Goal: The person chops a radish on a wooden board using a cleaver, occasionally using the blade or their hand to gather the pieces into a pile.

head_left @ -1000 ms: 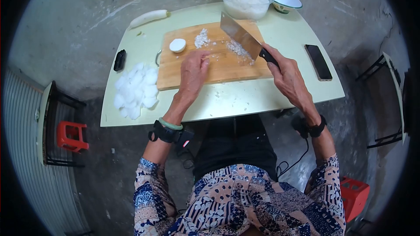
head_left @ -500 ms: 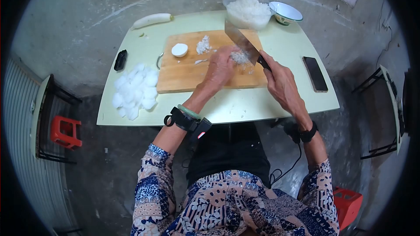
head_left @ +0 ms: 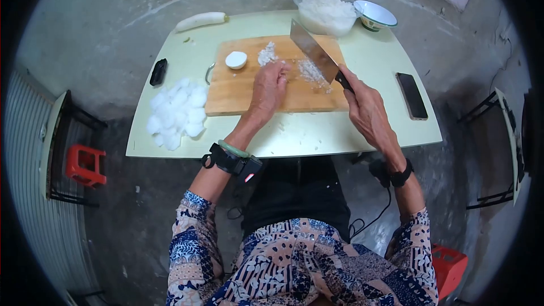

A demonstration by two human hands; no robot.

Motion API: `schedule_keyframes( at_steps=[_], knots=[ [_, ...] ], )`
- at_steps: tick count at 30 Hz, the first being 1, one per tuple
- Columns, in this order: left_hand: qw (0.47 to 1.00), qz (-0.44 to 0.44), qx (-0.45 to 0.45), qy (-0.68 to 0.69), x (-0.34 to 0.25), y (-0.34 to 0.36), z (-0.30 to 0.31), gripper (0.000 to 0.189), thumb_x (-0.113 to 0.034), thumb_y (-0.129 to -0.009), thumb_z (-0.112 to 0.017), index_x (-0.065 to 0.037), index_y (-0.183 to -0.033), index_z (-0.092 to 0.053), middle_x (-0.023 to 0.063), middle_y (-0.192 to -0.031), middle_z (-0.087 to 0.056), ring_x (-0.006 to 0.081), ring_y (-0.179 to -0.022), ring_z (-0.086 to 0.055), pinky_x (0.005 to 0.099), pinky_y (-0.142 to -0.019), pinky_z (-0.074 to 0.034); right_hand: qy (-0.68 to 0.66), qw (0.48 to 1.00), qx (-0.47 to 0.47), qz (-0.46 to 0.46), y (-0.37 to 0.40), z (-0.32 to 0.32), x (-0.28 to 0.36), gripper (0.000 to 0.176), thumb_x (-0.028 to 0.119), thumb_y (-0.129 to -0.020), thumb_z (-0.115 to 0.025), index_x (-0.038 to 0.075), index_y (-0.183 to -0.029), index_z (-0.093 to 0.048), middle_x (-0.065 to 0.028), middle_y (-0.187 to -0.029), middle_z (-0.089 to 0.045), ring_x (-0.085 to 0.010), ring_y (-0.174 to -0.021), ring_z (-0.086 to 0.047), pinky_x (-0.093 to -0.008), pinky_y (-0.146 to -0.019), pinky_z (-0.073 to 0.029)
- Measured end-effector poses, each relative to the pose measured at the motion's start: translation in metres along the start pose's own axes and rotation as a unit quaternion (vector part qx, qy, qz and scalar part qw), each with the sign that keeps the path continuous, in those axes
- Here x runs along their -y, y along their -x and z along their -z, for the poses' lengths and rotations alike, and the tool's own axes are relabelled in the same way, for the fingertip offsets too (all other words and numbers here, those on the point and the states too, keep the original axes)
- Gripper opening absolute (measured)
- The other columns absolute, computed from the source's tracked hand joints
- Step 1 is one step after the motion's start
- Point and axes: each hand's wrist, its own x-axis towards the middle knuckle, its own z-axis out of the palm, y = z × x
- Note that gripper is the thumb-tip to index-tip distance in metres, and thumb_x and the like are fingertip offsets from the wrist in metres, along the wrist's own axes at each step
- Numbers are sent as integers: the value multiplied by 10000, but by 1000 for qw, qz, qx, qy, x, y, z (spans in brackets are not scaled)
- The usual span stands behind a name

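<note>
My right hand (head_left: 367, 102) grips the black handle of a cleaver (head_left: 315, 54), its broad blade slanting up to the left over the cutting board (head_left: 238, 96). Beside the blade lies a pile of finely chopped white radish (head_left: 311, 72). My left hand (head_left: 268, 86) is over the middle of the board with its fingers curled, close to a second chopped heap (head_left: 267, 52). Whatever its fingertips may hold is hidden. A cut chunk of white radish (head_left: 236, 60) rests on the board's left part.
White radish slices (head_left: 177, 113) are heaped at the table's left. A whole white radish (head_left: 202, 21) lies behind. At the back are a clear bowl heaped with chopped radish (head_left: 327, 14) and an enamel bowl (head_left: 375, 15). A phone (head_left: 412, 96) lies right, a black object (head_left: 158, 72) left.
My left hand has moved left from the chopped pile by the blade to near the other heap. The cleaver stays in my right hand, almost in the same place.
</note>
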Motion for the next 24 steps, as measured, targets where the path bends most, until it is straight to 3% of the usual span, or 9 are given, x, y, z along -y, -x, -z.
schedule_keyframes(
  at_steps=[3,8,10,12,13,15,18,22,24],
  knots=[
    [1000,-23,-5,0,0,3,-4,285,70,-874,-585,-16,-1123,-694,148,-969,-704,240,-810,-689,354,-743,-569,49,998,42,-20,4,0,-7,493,7,-966,-514,70,-1455,-491,-278,-967,-672,-471,-899,-643,-534,-824,-486],
    [1000,-23,-7,3,-7,-1,-7,263,71,-861,-579,-4,-1088,-689,159,-1014,-703,284,-882,-691,380,-803,-566,30,999,-14,-3,-2,1,-11,500,1,-957,-535,57,-1452,-496,-280,-970,-674,-454,-890,-654,-533,-810,-489],
    [999,-3,22,32,-11,0,-7,249,64,-825,-613,-24,-1052,-667,169,-982,-658,361,-960,-627,442,-882,-499,46,998,22,-25,-2,5,-9,499,0,-957,-536,57,-1452,-498,-281,-973,-676,-451,-893,-656,-530,-809,-491],
    [1000,-17,13,15,-11,-1,-7,242,59,-842,-605,-17,-1060,-677,165,-994,-677,332,-926,-656,412,-842,-530,60,996,56,-44,-5,6,-8,499,-1,-957,-538,57,-1451,-499,-282,-977,-677,-449,-896,-659,-526,-807,-494],
    [1000,-27,5,-3,-9,-1,-7,237,53,-859,-598,-9,-1069,-686,161,-1006,-697,304,-892,-685,382,-803,-561,43,998,21,-31,-4,5,-10,501,2,-959,-537,58,-1456,-498,-280,-985,-680,-449,-908,-662,-522,-813,-496],
    [999,-35,-7,-10,-7,0,-9,239,50,-858,-602,-13,-1071,-688,159,-1001,-694,306,-884,-682,386,-799,-558,25,999,-11,-18,-4,4,-13,503,5,-962,-537,60,-1460,-496,-278,-993,-684,-449,-920,-664,-518,-818,-499],
    [999,-46,-10,-25,-8,4,-10,246,49,-856,-608,-19,-1077,-692,158,-989,-687,309,-873,-678,394,-796,-556,66,995,46,-60,-1,6,-16,505,9,-964,-535,59,-1465,-498,-273,-996,-691,-455,-909,-665,-516,-824,-501],
    [997,-63,-18,-34,-6,3,-7,254,53,-855,-610,-29,-1079,-697,161,-957,-674,315,-864,-674,405,-788,-554,18,999,2,-37,-3,4,-20,510,13,-966,-534,73,-1471,-499,-282,-1030,-699,-467,-912,-672,-515,-821,-505],
    [999,-32,9,-18,-6,4,-7,251,49,-850,-620,-37,-1079,-676,175,-1001,-653,357,-955,-631,440,-871,-515,4,1000,-21,-21,-1,5,-18,507,14,-966,-534,76,-1469,-501,-287,-1034,-699,-469,-913,-673,-516,-818,-506]
  ],
)
